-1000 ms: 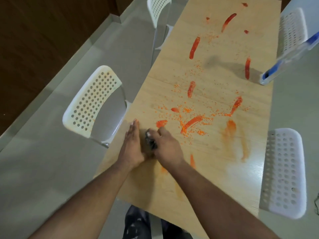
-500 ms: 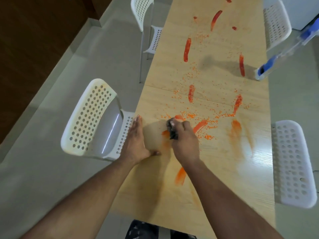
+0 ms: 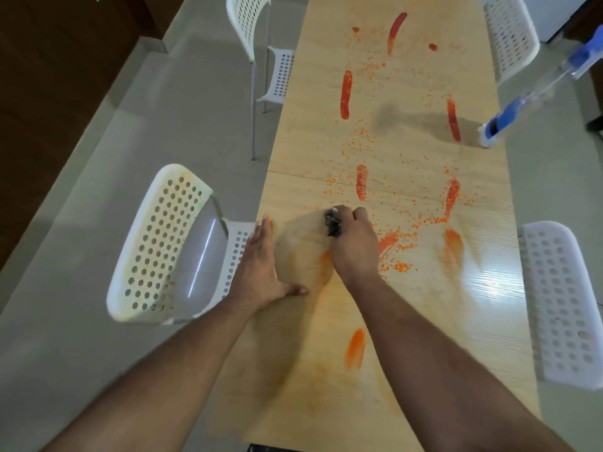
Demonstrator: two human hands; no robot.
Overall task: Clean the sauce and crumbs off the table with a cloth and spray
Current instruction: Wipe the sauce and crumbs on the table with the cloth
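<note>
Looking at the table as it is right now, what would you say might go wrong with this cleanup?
The small dark cloth gripped by the right hand may smear the sauce rather than lift it. Crumbs could be swept off the table edge onto the chair. The spray bottle near the far edge could get knocked.

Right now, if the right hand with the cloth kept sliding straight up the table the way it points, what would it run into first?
The right hand, gripping the dark cloth, would probably first meet the scattered orange crumbs, then the short red sauce streak just beyond.
</note>
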